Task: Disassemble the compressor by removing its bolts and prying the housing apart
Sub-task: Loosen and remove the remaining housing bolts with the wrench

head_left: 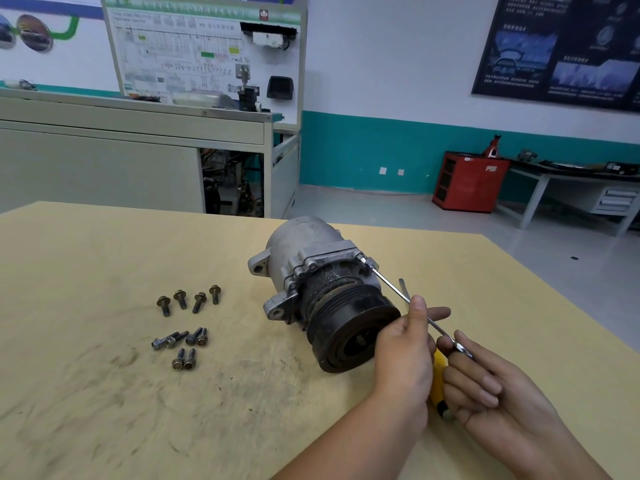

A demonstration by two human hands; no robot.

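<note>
A grey metal compressor (304, 251) with a black pulley (353, 327) lies on its side on the tan table (104, 393). A screwdriver (391, 285) with a yellow handle has its tip at the housing seam on the compressor's right side. My left hand (405, 355) pinches the screwdriver's shaft beside the pulley. My right hand (485, 382) grips the yellow handle, partly hidden between both hands. Several removed bolts (187, 301) lie loose on the table to the left, with more bolts (180, 344) just below them.
The table's right edge (571, 306) runs close to my right hand. Beyond the table stand a grey cabinet with a display board (204, 50), a red tool cart (467, 181) and a workbench (571, 181) at the far right.
</note>
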